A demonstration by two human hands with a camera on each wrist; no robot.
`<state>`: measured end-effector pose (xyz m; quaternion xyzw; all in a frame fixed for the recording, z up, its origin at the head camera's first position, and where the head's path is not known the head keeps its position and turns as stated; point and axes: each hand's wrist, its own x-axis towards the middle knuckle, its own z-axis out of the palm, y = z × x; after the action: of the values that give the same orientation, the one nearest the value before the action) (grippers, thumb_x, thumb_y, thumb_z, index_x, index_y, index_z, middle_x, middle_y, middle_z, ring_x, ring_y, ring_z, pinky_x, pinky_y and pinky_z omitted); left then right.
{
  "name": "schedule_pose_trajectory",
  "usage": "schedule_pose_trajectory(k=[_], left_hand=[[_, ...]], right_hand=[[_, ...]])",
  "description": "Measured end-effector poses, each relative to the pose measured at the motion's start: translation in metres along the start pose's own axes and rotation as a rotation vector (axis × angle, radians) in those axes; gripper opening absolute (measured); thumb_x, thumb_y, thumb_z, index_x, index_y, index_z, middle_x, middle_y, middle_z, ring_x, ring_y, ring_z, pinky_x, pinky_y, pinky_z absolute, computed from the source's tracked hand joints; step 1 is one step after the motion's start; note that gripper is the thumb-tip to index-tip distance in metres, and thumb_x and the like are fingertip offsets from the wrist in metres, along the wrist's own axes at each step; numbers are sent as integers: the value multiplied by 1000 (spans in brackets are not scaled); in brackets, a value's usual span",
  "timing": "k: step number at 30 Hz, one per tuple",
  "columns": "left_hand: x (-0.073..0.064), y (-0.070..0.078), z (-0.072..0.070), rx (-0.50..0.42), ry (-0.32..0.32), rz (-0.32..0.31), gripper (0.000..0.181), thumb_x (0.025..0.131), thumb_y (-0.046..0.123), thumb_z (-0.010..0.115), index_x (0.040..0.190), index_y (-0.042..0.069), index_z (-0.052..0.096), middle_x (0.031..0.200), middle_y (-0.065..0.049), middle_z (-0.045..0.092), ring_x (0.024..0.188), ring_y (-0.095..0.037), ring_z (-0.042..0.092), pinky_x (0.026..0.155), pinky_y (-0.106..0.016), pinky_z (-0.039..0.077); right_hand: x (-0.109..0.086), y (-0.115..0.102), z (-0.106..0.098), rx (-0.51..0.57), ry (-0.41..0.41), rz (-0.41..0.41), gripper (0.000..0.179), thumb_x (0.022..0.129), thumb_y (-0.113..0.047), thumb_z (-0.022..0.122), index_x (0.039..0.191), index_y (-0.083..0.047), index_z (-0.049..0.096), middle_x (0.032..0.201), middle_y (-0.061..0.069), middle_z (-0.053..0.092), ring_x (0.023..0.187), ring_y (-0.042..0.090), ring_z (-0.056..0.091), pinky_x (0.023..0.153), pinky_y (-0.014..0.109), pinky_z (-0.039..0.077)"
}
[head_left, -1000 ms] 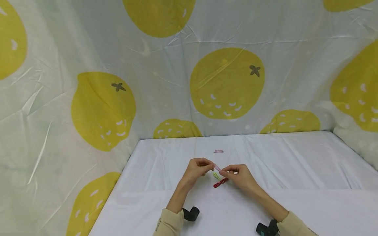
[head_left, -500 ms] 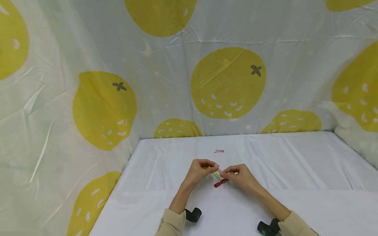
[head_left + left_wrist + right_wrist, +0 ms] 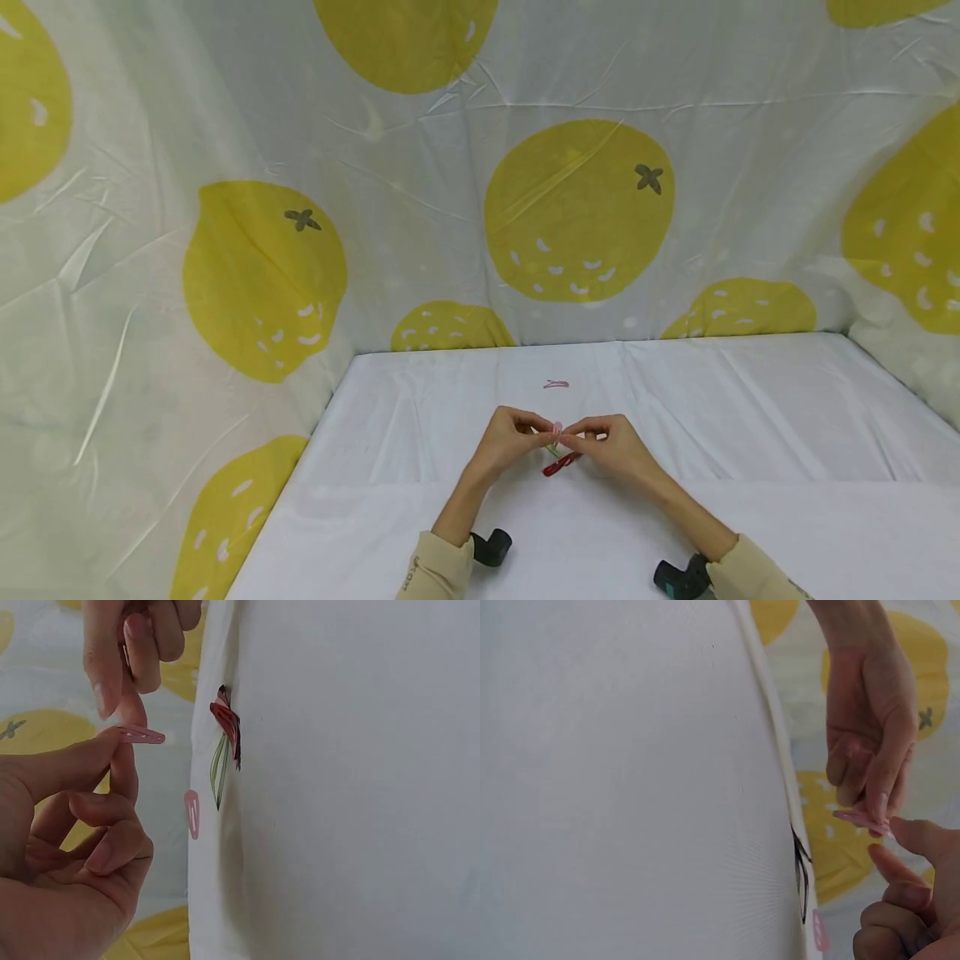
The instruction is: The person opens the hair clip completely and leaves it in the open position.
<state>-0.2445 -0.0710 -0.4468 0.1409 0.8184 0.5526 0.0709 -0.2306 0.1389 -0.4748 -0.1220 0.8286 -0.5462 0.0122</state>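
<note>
My left hand [image 3: 510, 437] pinches a pink snap hair clip [image 3: 142, 735] between thumb and forefinger, its other fingers curled below. Facing it, my right hand [image 3: 611, 446] has its thumb tip right at one end of that clip [image 3: 860, 819]. The right forefinger stands apart from this thumb in the right wrist view, and the other fingers curl toward the palm. Both hands are raised over the white table. Below them lie a red hair clip [image 3: 558, 465] and a green one [image 3: 218, 771], partly covered by the hands in the head view.
Another pink hair clip [image 3: 556, 384] lies farther back on the white-covered table [image 3: 420, 408]. A curtain printed with lemons [image 3: 577, 208] hangs behind and to the sides. Black wrist cameras [image 3: 492, 547] sit at the cuffs of the beige sleeves [image 3: 438, 567].
My left hand has moved slightly right, closing in on the right hand. The held pink clip has turned from slanting between both hands to nearly upright in the head view.
</note>
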Motion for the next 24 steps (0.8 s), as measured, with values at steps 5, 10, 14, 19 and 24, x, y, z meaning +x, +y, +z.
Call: schedule_pose_trajectory(k=[5,10,14,19,24], left_hand=[[-2,2,-1,100,-64,18,9,88,11,82,90,2,81,82,-9,76,62,-7,48,55,-20,37],[-3,2,-3,120,-99,37,10,86,10,83,87,1,80,80,-14,74,58,-6,44,52,-20,34],[-2,-1,-5,120,-96,36,9,87,11,83,87,2,80,81,-13,74,59,-6,46,55,-19,36],[-1,-2,-10,104,-52,31,8,88,11,82,86,4,80,82,-10,74,62,-9,48,58,-20,38],[1,-1,-11,128,-34,70,6,86,10,84,85,5,82,83,-12,78,59,-9,47,55,-19,38]], right_hand=[[1,1,0,19,40,-43,13,85,-33,86,89,-21,83,53,-8,41,52,3,30,49,18,22],[0,2,-2,58,77,-52,13,88,-29,84,91,-16,83,64,-4,62,60,3,42,52,20,31],[-1,3,-5,105,85,16,17,88,-30,83,94,-14,83,80,0,73,73,6,51,60,23,38],[1,3,-8,80,33,11,16,87,-28,84,91,-13,82,73,0,67,66,6,46,56,22,34],[3,4,-10,57,3,-65,14,86,-29,85,90,-16,82,67,3,61,58,3,38,52,20,30]])
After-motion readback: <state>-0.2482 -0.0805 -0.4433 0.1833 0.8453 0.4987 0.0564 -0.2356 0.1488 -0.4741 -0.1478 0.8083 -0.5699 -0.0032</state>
